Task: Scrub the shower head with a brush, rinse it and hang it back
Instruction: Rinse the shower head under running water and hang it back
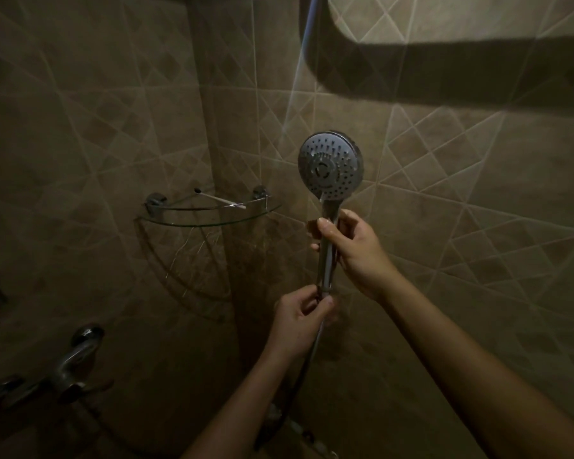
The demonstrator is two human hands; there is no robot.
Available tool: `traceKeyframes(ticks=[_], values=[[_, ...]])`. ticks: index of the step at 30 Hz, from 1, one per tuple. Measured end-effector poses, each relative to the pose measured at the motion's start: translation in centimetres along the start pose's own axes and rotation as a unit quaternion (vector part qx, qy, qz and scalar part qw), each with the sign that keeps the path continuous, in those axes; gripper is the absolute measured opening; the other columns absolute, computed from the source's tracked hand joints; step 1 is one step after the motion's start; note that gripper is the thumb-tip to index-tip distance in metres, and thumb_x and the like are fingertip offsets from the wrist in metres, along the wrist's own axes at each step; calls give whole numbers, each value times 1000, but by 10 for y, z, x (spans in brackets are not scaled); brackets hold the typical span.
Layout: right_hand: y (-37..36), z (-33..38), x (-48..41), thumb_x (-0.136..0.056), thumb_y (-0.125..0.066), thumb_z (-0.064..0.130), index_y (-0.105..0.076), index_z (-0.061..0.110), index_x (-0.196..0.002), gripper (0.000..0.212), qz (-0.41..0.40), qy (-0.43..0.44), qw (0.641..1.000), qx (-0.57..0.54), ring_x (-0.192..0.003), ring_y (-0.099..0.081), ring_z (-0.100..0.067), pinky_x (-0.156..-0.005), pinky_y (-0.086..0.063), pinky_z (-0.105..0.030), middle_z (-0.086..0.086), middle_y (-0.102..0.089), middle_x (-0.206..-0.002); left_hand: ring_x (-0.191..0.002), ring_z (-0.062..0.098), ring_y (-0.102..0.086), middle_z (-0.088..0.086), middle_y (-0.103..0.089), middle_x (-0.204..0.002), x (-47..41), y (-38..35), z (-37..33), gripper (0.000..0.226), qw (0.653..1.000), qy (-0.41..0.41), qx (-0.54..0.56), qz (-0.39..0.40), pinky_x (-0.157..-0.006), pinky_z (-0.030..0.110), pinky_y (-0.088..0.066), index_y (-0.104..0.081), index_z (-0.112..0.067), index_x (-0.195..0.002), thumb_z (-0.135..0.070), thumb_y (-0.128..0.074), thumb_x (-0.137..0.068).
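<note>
A: Nearest the camera, what are the hands doing?
B: The left hand is pinched with thumb and fingers around the bottom end of the handle, right where the hose joins. The hose drops from there down between the forearms.

A: And the other one?
B: The right hand is curled around the handle higher up, thumb pressed on the front. Both are holding the shower head, which stands upright in front of the tiled wall, its round spray face turned toward the camera.

A: Anything to the side?
B: Low on the left, a chrome tap sticks out of the wall, dim and partly blurred.

A: Farther back?
B: A glass corner shelf sits in the corner, left of the shower head and well apart from it. A thin stick-like item with a dark tip lies across it; I can't tell whether it is the brush
</note>
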State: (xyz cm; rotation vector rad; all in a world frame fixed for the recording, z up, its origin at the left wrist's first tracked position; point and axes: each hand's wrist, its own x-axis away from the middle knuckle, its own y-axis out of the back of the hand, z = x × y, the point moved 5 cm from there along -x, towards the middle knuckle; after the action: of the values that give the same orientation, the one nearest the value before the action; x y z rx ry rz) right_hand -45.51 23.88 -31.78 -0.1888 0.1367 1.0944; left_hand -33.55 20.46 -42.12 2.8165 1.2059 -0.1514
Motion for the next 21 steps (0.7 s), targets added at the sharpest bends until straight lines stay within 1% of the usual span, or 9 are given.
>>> traceKeyframes(ticks=[2, 5, 8, 10, 11, 13, 14, 18, 21], values=[[1, 2, 0, -99, -58, 11, -51, 8, -131, 33, 41, -11, 999, -5, -113, -70, -26, -99, -56, -42, -14, -71, -123, -96, 20, -75, 9, -76, -98, -1, 3, 1, 12, 1000, -4, -1, -8, -88, 47, -61, -74, -13, -101, -14, -64, -95], [4, 8, 3, -98, -56, 5, -55, 12, -131, 34, 97, -13, 995, 23, -120, -66, -26, -105, -51, -42, -14, -68, -128, -96, 19, -75, 8, -77, -99, -1, 4, -2, 14, 1000, -9, 5, -10, -87, 43, -61, -75, -15, -103, -12, -64, -95], [6, 12, 4, -97, -57, 0, -57, 18, -133, 41, 128, -3, 990, 56, -122, -65, -22, -104, -51, -41, -13, -67, -129, -96, 17, -75, 6, -77, -99, 1, 4, -4, 15, 1000, -15, 3, -7, -86, 38, -62, -74, -16, -106, -16, -64, -96], [9, 10, 2, -95, -62, 2, -55, 13, -137, 44, 103, 3, 991, 87, -115, -68, -19, -101, -55, -40, -15, -69, -123, -95, 16, -75, 5, -77, -98, 2, 5, -4, 12, 1000, -15, 3, -12, -84, 38, -62, -74, -16, -103, -17, -65, -95], [10, 10, 1, -93, -67, 5, -54, 10, -137, 46, 86, 9, 990, 111, -106, -69, -16, -97, -57, -40, -15, -69, -116, -94, 16, -75, 5, -77, -97, 2, 5, -4, 11, 1000, -15, 4, -14, -84, 38, -62, -74, -16, -101, -18, -65, -95], [10, 9, 0, -90, -74, 14, -56, 8, -134, 48, 67, 24, 985, 158, -89, -64, -11, -87, -57, -34, -6, -64, -99, -93, 17, -75, 5, -77, -96, 3, 5, -3, 11, 1000, -15, 1, -15, -82, 36, -62, -74, -13, -100, -18, -66, -94], [10, 9, 0, -89, -75, 17, -58, 9, -131, 46, 67, 31, 983, 170, -86, -62, -10, -84, -57, -32, -3, -62, -95, -92, 17, -75, 5, -77, -95, 3, 5, -3, 11, 1000, -14, 1, -15, -81, 35, -62, -74, -12, -99, -18, -66, -94], [9, 13, 4, -94, -69, 15, -61, 14, -124, 31, 75, 50, 981, 171, -92, -66, -22, -88, -59, -37, -12, -65, -102, -87, 18, -76, 3, -78, -93, 5, 7, -6, 11, 1000, -19, -2, -22, -76, 32, -62, -75, -15, -101, -17, -67, -94], [10, 15, 6, -96, -61, 5, -58, 10, -129, 34, 94, 37, 985, 142, -113, -64, -37, -99, -56, -40, -26, -63, -121, -87, 18, -76, 1, -78, -93, 5, 9, -8, 12, 999, -16, 12, -25, -75, 31, -61, -76, -17, -102, -18, -68, -93]])
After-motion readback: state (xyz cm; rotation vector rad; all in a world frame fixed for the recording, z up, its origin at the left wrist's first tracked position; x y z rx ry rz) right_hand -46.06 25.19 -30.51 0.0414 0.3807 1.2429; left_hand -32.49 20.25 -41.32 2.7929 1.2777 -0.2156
